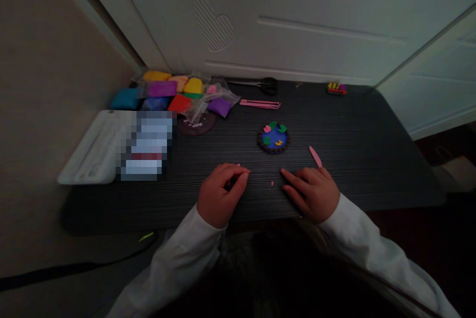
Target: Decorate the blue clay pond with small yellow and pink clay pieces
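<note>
My left hand (222, 193) is closed in a pinch above the dark table, thumb and forefinger tips together; whatever may be between them is too small to make out. A bit of pink clay (238, 165) shows just behind its forefinger. On the right, my right hand (313, 194) rests open, forefinger stretched out and thumb apart. Between the hands lies a tiny pink clay piece (272, 184). Farther back sits a small clay pond (275, 140) with a brown beaded rim, green leaves, a pink flower and yellow shapes. A pink plastic knife (315, 155) lies beside my right hand, partly hidden by it.
Bags of coloured clay (162, 89) crowd the back left, with a round dark disc (197, 125) before them. Pink tweezers (260, 104), black scissors (267, 85) and a small colourful clay piece (336, 89) lie along the back. A white case (98, 147) and a blurred-out screen stand left.
</note>
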A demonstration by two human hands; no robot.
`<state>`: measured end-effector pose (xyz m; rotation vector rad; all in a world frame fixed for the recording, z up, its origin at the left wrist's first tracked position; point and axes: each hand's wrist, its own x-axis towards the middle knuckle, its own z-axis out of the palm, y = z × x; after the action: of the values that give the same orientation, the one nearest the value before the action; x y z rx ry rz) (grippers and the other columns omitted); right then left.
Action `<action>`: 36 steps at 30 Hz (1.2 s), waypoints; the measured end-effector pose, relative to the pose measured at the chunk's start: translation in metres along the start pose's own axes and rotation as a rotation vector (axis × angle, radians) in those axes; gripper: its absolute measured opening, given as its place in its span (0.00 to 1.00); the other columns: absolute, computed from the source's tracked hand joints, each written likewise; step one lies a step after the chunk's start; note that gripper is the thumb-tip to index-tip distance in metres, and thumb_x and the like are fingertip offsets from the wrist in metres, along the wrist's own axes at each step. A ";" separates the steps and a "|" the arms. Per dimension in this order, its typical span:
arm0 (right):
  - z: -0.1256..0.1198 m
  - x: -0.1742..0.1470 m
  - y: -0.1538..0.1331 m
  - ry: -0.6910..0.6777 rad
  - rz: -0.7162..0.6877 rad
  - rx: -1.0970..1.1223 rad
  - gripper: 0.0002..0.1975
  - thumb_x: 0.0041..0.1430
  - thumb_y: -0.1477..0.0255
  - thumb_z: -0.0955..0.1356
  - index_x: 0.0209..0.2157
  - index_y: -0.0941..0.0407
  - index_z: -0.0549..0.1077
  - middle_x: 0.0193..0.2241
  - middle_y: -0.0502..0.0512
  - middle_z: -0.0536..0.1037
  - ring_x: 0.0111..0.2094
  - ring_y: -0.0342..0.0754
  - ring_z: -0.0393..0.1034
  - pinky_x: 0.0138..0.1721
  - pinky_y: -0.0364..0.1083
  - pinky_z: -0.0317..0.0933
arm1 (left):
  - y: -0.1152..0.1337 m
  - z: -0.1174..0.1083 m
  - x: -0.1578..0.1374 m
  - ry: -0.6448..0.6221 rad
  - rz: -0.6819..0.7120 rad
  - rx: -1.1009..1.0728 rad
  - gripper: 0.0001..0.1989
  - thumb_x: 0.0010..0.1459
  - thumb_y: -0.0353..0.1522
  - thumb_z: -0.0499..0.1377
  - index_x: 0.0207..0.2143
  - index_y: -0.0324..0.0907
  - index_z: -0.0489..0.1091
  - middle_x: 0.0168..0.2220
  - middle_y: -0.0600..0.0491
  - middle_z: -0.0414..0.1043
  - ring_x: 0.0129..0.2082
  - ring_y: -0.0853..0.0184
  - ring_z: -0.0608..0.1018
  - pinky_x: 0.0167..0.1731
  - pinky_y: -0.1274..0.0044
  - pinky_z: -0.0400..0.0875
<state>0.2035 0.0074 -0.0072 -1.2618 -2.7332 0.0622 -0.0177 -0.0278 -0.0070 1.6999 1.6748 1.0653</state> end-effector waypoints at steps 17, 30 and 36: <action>-0.003 0.002 -0.005 -0.023 -0.012 -0.033 0.22 0.54 0.60 0.57 0.50 0.51 0.60 0.28 0.52 0.67 0.31 0.46 0.59 0.36 0.48 0.47 | 0.001 0.000 0.000 -0.002 0.003 0.013 0.08 0.52 0.33 0.52 0.31 0.42 0.69 0.32 0.54 0.69 0.36 0.69 0.70 0.34 0.78 0.63; 0.001 0.000 0.001 0.060 -0.018 -0.016 0.23 0.54 0.62 0.58 0.50 0.58 0.60 0.30 0.54 0.69 0.33 0.46 0.61 0.36 0.48 0.50 | 0.000 -0.001 -0.001 0.001 0.002 0.015 0.07 0.52 0.32 0.52 0.31 0.42 0.69 0.33 0.54 0.69 0.37 0.70 0.71 0.35 0.79 0.63; 0.002 0.004 -0.003 0.075 0.025 -0.013 0.21 0.55 0.64 0.58 0.48 0.57 0.62 0.29 0.54 0.69 0.32 0.46 0.61 0.36 0.48 0.49 | 0.000 0.000 0.000 0.004 0.008 0.013 0.07 0.52 0.32 0.52 0.31 0.41 0.69 0.33 0.53 0.69 0.37 0.69 0.71 0.37 0.78 0.63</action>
<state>0.1987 0.0083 -0.0089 -1.2749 -2.6590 -0.0008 -0.0176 -0.0282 -0.0072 1.7156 1.6824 1.0645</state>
